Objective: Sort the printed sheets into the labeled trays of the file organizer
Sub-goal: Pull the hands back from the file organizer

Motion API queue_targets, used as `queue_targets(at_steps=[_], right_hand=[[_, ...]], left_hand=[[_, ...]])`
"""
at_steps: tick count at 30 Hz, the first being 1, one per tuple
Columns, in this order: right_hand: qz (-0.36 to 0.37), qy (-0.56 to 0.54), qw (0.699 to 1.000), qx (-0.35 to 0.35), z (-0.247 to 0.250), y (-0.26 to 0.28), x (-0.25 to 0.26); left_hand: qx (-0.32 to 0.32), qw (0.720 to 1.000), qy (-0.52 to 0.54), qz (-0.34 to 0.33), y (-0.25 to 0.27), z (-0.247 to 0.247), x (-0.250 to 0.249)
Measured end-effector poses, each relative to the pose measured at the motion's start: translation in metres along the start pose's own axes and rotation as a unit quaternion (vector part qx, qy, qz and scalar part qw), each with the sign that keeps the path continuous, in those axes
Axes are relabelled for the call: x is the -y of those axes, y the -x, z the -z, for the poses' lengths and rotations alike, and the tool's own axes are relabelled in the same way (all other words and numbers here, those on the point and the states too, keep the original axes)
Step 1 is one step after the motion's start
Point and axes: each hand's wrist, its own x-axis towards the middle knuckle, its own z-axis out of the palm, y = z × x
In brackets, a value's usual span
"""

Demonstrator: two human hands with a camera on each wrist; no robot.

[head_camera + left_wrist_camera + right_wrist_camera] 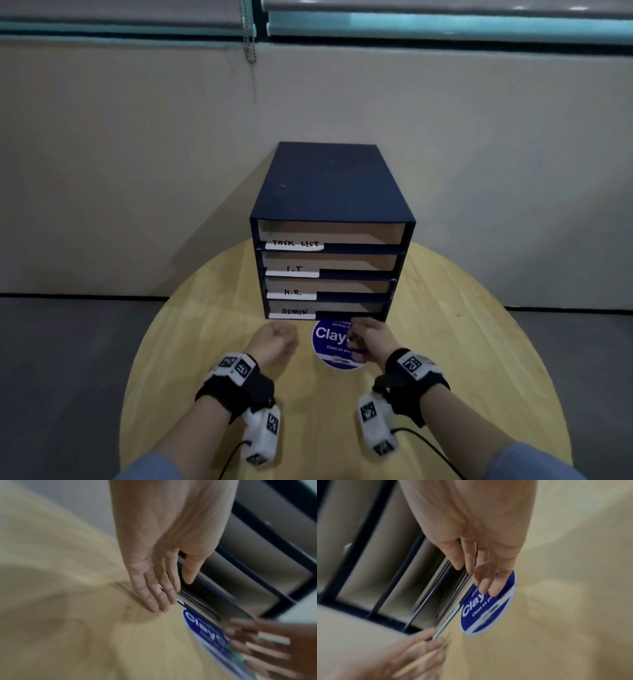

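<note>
- While both of a person's hands hover low over a round pale wooden bench [445,342], a dark blue four-tier file organizer [329,192] stands at its far edge, against a beige wall [137,171].
- White handwritten labels mark the trays, top to bottom: TASK LIST [294,244], I.T [293,270], H.R. [292,293], ADMIN [293,312].
- Left hand [274,342] sits just near of the ADMIN tray, fingers straight and relaxed, holding nothing.
- Right hand [371,339], fingers loosely extended and empty, hangs over a round blue-and-white sticker [330,342] on the bench, near the organizer's bottom tray.
- Printed sheets [453,588] show as blurred edges in the bottom tray in the wrist views.
</note>
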Motion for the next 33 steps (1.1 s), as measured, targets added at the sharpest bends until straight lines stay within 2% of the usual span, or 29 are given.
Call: queue_targets(at_steps=[3,6,9,11,18,23,27,31,33], right_hand=[[0.07,0.172,0.983,0.003,-0.005,0.036,0.005],[0.147,0.244,0.958,-0.015,-0.004,0.077,0.024],[0.198,0.276,0.94,-0.013,-0.003,0.124,0.041],[0.23,0.281,0.932,-0.012,0.001,0.154,0.052],[0.347,0.316,0.882,-0.05,0.009,0.221,0.105],[0.42,0.335,0.84,-0.072,0.008,0.238,0.186],[0.466,0.351,0.808,-0.084,0.006,0.221,0.258],[0.472,0.34,0.807,-0.106,0.011,0.185,0.332],[0.474,0.325,0.81,-0.12,0.016,0.18,0.366]], left_hand=[[0.049,0.979,-0.193,-0.035,0.031,0.003,-0.002],[0.062,0.943,-0.318,-0.077,0.076,0.004,-0.024],[0.064,0.936,-0.332,-0.095,0.126,0.002,-0.052],[0.053,0.935,-0.326,-0.13,0.154,-0.002,-0.072],[-0.001,0.919,-0.251,-0.304,0.224,0.012,-0.158],[-0.07,0.9,-0.195,-0.384,0.225,0.03,-0.234],[-0.106,0.883,-0.182,-0.42,0.191,0.044,-0.296],[-0.125,0.876,-0.183,-0.429,0.148,0.054,-0.36],[-0.122,0.879,-0.194,-0.419,0.143,0.058,-0.391]])
